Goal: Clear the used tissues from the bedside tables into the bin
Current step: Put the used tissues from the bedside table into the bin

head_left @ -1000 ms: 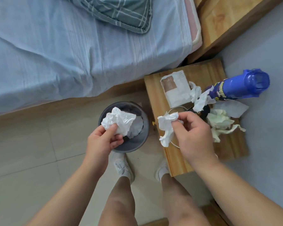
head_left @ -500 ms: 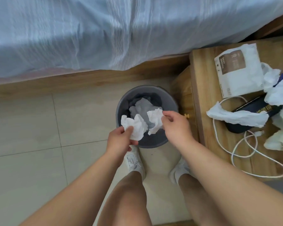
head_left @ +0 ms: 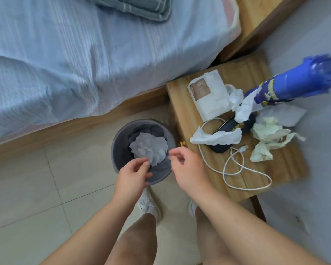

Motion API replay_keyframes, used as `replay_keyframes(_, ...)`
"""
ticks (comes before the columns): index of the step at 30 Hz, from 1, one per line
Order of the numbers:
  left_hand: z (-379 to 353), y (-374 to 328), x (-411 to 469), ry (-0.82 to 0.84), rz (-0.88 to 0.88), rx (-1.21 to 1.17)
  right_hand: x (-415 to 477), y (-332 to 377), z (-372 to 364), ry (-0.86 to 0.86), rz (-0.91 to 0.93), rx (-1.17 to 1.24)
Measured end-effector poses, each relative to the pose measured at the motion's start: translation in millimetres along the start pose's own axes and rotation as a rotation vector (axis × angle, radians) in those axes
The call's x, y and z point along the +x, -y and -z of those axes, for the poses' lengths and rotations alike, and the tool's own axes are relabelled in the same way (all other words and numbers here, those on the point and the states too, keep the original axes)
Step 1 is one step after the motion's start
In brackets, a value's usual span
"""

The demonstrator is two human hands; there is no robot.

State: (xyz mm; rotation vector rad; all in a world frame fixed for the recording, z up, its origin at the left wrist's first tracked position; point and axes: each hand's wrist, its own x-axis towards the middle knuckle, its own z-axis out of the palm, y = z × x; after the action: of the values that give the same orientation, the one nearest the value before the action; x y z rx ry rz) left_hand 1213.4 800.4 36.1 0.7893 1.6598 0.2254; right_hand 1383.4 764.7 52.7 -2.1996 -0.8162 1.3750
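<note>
A round grey bin [head_left: 120, 150] stands on the tiled floor between the bed and a wooden bedside table [head_left: 283, 169]. Crumpled white tissues [head_left: 149, 148] lie inside the bin. My left hand [head_left: 132, 175] hovers over the bin's near rim, fingers apart and empty. My right hand [head_left: 185, 169] is beside it at the bin's right edge, also empty with fingers spread. On the table lie a long white tissue [head_left: 216, 137], a crumpled white tissue [head_left: 241, 104] by the bottle, and a pale yellowish wad [head_left: 269, 138].
The table also holds a tissue pack [head_left: 208, 96], a dark case [head_left: 231, 129], a white cable [head_left: 237, 169] and a blue spray bottle [head_left: 298, 81]. The bed [head_left: 84, 64] with a blue sheet fills the upper left. My feet stand just behind the bin.
Both hands held tissues over the bin half a second ago; now the tissues lie in the bin and both hands are empty. The view has swung back toward the table.
</note>
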Motion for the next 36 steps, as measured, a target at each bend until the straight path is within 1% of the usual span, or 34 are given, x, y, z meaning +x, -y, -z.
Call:
replay_keyframes(2,-24,-26,-16,0.028,-0.109,0.111,-14,5,33,-0.056,0.021,0.051)
replay_keyframes(5,-61,-64,-35,0.096,-0.303,0.34,-31,4,87,-0.149,0.041,0.104)
replay_keyframes(8,-98,-91,-46,0.115,-0.494,0.568,-37,-10,141,-0.318,0.078,0.088)
replay_keyframes(11,-129,-107,-50,0.088,-0.652,0.78,-33,-29,186,-0.481,0.055,0.041)
replay_keyframes(13,-145,-111,-49,0.083,-0.711,0.866,-24,-41,207,-0.592,0.071,-0.089)
replay_keyframes(15,-156,-111,-46,0.085,-0.71,0.916,-11,-49,219,-0.669,0.092,-0.237)
replay_keyframes(16,-160,-110,-44,0.089,-0.697,0.937,-5,-52,223,-0.67,0.103,-0.295)
replay_keyframes(18,-166,-107,-41,0.095,-0.67,0.972,7,-57,225,-0.616,0.127,-0.419)
replay_keyframes(20,-169,-104,-38,0.091,-0.641,0.968,18,-60,223,-0.549,0.142,-0.538)
replay_keyframes(24,-171,-103,-34,0.065,-0.601,0.9,37,-68,218,-0.477,0.172,-0.749)
replay_keyframes(26,-172,-103,-35,0.045,-0.578,0.877,43,-73,220,-0.482,0.2,-0.793)
replay_keyframes(28,-171,-103,-38,0.038,-0.555,0.828,46,-75,225,-0.51,0.236,-0.788)
replay_keyframes(30,-168,-103,-42,0.042,-0.54,0.757,45,-69,231,-0.54,0.269,-0.732)
replay_keyframes(32,-164,-102,-49,0.061,-0.54,0.686,38,-60,237,-0.568,0.303,-0.618)
replay_keyframes(34,-159,-100,-58,0.088,-0.534,0.589,26,-49,242,-0.575,0.343,-0.433)
replay_keyframes(36,-150,-100,-67,0.123,-0.503,0.484,9,-38,243,-0.543,0.328,-0.254)
